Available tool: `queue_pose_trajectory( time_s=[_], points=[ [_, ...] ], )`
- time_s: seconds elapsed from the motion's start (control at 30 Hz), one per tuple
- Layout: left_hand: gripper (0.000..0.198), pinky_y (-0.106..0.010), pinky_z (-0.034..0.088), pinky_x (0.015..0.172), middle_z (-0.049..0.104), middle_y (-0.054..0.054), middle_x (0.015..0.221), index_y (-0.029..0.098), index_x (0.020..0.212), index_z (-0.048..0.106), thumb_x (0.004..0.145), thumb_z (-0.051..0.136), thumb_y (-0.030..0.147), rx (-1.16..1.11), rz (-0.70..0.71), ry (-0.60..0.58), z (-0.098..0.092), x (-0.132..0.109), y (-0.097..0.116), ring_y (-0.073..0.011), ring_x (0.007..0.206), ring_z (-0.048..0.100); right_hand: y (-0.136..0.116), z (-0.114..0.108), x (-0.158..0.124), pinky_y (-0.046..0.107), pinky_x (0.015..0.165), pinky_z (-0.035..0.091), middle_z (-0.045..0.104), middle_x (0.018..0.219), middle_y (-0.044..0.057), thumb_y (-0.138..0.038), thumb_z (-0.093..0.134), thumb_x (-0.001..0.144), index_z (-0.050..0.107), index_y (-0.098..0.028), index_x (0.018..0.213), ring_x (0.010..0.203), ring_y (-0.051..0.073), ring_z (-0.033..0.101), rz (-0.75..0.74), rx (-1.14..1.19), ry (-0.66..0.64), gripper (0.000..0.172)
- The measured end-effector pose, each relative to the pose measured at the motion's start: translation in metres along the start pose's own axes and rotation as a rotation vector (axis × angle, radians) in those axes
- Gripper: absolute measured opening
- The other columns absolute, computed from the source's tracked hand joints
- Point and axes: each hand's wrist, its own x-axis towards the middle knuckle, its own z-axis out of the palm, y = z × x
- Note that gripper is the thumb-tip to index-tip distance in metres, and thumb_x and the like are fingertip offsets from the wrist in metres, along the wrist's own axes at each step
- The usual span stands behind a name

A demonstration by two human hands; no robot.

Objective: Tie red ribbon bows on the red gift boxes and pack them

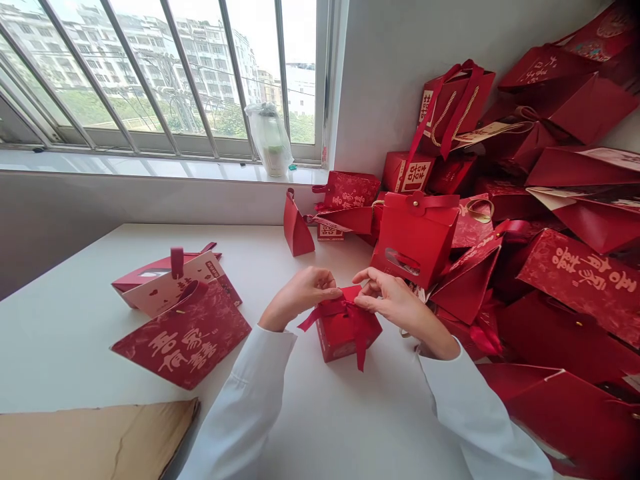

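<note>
While the small red box (345, 333) rests flat on the white table (75, 320), freeing both hands, left hand (300, 293) and right hand (395, 300) each pinch its ribbon (336, 308) from opposite sides; red bags (550, 267) heaped right.

Strong daylight pours in through the window (160, 73) at upper left, washing the counter (75, 320) pale. Shadows are soft and faint. The picture is sharp; straight lines bow outward toward the frame's edges.
</note>
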Motion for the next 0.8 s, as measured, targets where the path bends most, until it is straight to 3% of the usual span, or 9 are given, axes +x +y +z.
queue_pose_trajectory(
  time_s=[0.2, 0.5, 0.8],
  points=[
    [0.023, -0.023, 0.03, 0.049, 0.052, 0.003, 0.068, 0.018, 0.067, 0.052, 0.074, 0.055, 0.039, 0.053, 0.018, 0.047, -0.0024, -0.0052, 0.0093, -0.0106, 0.058, 0.042, 0.006, -0.0017, 0.0016, 0.026, 0.063, 0.043, 0.064, 0.078, -0.002, -0.021, 0.056, 0.074, 0.057, -0.023, 0.1, 0.076, 0.016, 0.06, -0.03, 0.012, -0.052, 0.027],
    [0.019, -0.023, 0.028, 0.048, 0.048, 0.004, 0.064, 0.019, 0.064, 0.045, 0.074, 0.053, 0.033, 0.061, -0.025, 0.055, -0.0027, -0.006, 0.0055, -0.0104, 0.056, 0.039, 0.0072, -0.0062, 0.0006, 0.024, 0.057, 0.041, 0.059, 0.075, -0.003, -0.017, 0.052, 0.072, 0.054, -0.022, 0.099, 0.072, 0.015, 0.058, -0.054, -0.024, -0.135, 0.027],
    [0.017, -0.023, 0.028, 0.047, 0.048, 0.003, 0.065, 0.02, 0.066, 0.044, 0.075, 0.051, 0.032, 0.074, -0.041, 0.054, -0.0026, -0.0079, 0.0087, -0.0112, 0.056, 0.04, 0.0069, -0.0053, 0.0001, 0.024, 0.056, 0.039, 0.057, 0.073, -0.003, -0.018, 0.051, 0.073, 0.053, -0.022, 0.099, 0.07, 0.015, 0.056, -0.041, -0.038, -0.113, 0.026]
  ],
)
